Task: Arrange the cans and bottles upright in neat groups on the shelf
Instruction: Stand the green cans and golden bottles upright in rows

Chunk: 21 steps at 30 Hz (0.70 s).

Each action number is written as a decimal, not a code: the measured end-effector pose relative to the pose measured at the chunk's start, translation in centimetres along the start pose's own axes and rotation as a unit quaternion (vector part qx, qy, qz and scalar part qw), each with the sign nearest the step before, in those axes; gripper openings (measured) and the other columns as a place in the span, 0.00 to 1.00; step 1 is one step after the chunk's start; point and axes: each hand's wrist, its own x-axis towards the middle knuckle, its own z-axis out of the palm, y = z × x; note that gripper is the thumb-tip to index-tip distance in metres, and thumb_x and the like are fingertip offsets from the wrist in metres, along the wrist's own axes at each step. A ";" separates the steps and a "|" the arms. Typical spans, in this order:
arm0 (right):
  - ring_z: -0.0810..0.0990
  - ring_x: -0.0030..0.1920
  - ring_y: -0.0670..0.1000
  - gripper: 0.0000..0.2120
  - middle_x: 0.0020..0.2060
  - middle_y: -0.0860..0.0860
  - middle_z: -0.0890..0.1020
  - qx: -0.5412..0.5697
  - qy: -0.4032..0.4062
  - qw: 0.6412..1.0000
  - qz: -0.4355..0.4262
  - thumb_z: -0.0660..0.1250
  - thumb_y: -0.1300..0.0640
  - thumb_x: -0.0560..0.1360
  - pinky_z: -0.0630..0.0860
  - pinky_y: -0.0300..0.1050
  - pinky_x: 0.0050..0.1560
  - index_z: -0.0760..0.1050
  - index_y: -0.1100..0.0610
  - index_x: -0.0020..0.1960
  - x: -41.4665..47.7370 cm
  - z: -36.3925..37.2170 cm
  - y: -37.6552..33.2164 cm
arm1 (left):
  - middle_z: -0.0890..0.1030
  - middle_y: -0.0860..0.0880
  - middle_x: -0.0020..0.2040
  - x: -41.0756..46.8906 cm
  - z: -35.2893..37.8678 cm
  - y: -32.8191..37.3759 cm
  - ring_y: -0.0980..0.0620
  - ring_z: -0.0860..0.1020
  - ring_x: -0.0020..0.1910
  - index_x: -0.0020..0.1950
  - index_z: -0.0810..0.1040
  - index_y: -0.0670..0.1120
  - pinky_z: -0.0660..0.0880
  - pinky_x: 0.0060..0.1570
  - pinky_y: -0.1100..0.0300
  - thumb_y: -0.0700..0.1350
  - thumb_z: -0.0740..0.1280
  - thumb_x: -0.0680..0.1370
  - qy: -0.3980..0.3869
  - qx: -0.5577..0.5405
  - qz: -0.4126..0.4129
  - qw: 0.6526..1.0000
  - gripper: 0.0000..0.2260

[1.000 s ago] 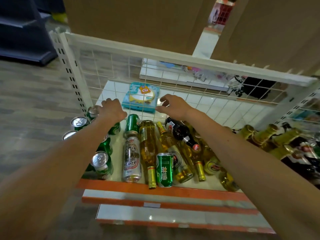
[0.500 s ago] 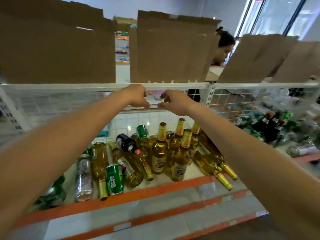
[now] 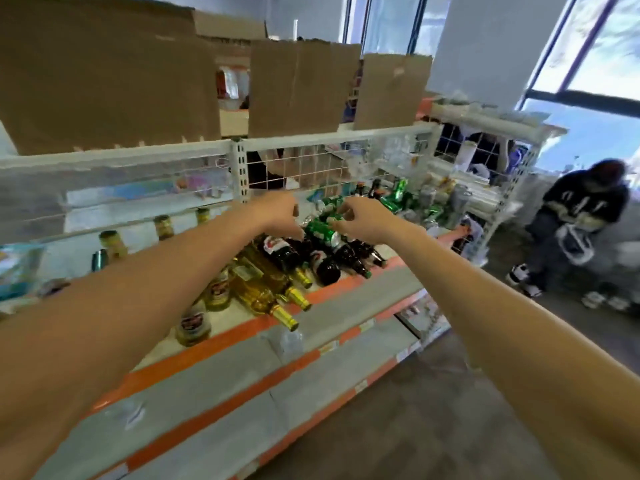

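1. Reaching past the shelf front edge, left hand and right hand curl at a lying green can; whether either grips it, I cannot tell.
2. A few amber bottles stand leftward; dark bottles lie near the front edge, so the task looks mostly undone.

On shelf: can atop lying bottles; upright bottles left; more cans behind, right.

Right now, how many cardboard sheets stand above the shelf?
3 cardboard sheets: a wide one left, one in the middle, a narrow one right. Others may hide behind.
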 end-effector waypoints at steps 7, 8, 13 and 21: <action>0.78 0.53 0.55 0.23 0.54 0.53 0.79 0.042 0.029 0.996 0.076 0.67 0.43 0.77 0.76 0.50 0.52 0.73 0.58 0.63 -2.9 -1.1 11.8 | 0.77 0.45 0.58 7.4 2.9 11.0 0.46 0.77 0.55 0.63 0.75 0.44 0.76 0.54 0.52 0.53 0.72 0.74 -0.031 -0.005 0.056 0.998 0.21; 0.79 0.53 0.55 0.23 0.55 0.54 0.79 0.045 0.031 0.995 0.086 0.67 0.44 0.77 0.76 0.51 0.53 0.72 0.58 0.64 -2.9 -1.2 13.3 | 0.77 0.46 0.59 8.7 3.3 12.3 0.46 0.77 0.56 0.64 0.74 0.44 0.76 0.54 0.52 0.53 0.72 0.74 -0.029 -0.007 0.065 0.997 0.22; 0.77 0.60 0.57 0.27 0.65 0.56 0.77 0.029 0.030 0.991 0.125 0.67 0.43 0.77 0.75 0.55 0.62 0.70 0.59 0.69 -1.9 -1.2 20.3 | 0.77 0.46 0.50 15.7 5.1 17.0 0.46 0.76 0.47 0.53 0.74 0.44 0.73 0.47 0.53 0.53 0.73 0.74 -0.057 -0.027 0.105 0.992 0.16; 0.79 0.58 0.56 0.25 0.63 0.56 0.78 0.011 0.004 0.984 0.176 0.66 0.45 0.78 0.76 0.51 0.60 0.71 0.58 0.69 4.6 -3.5 31.3 | 0.78 0.44 0.49 30.1 5.2 22.0 0.48 0.76 0.43 0.53 0.77 0.43 0.72 0.40 0.56 0.49 0.72 0.74 -0.052 -0.051 0.143 0.987 0.13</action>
